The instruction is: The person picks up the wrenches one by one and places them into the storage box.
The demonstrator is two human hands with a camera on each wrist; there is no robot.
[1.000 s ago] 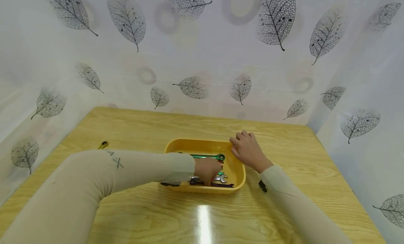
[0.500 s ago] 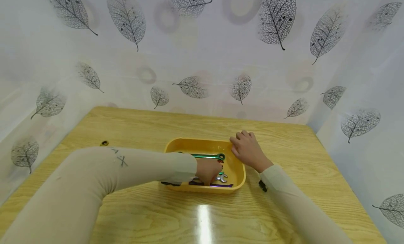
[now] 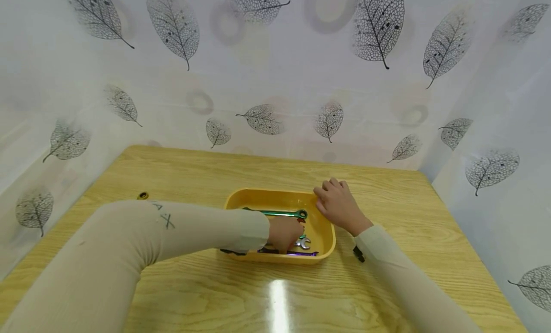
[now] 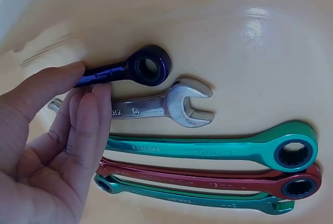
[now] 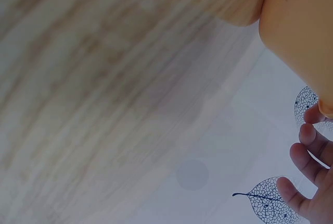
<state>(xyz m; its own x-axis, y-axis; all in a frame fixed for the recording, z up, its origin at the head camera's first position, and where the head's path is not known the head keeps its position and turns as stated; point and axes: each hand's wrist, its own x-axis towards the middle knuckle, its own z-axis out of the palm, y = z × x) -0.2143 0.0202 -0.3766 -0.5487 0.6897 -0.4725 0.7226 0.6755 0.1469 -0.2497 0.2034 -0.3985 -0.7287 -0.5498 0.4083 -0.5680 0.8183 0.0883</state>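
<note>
Inside a yellow plastic bin (image 3: 245,195), my left hand (image 3: 285,231) pinches a purple ratchet wrench (image 4: 106,73) between thumb and fingers. The wrench's ring end points away from the hand. Just beside it lies a silver wrench (image 4: 143,107) with an open jaw, its shank partly behind my fingers. A green ratchet wrench (image 4: 208,148), a red one (image 4: 208,176) and a slimmer green wrench (image 4: 192,199) lie side by side below. My right hand (image 3: 337,206) holds the bin's far right corner, and in the right wrist view a fingertip is at the rim, other fingers loosely bent.
On the wooden table (image 3: 206,294), left of the bin, the ring end of a yellow wrench (image 3: 143,195) shows behind the left sleeve. A small black object (image 3: 358,253) sits by the right wrist. White leaf-printed sheeting (image 3: 275,84) encloses the back and sides.
The left forearm has shifted slightly, covering more of the yellow wrench. The purple wrench's sheen has changed as it turned a little in the left hand. The right hand stays at the corner.
</note>
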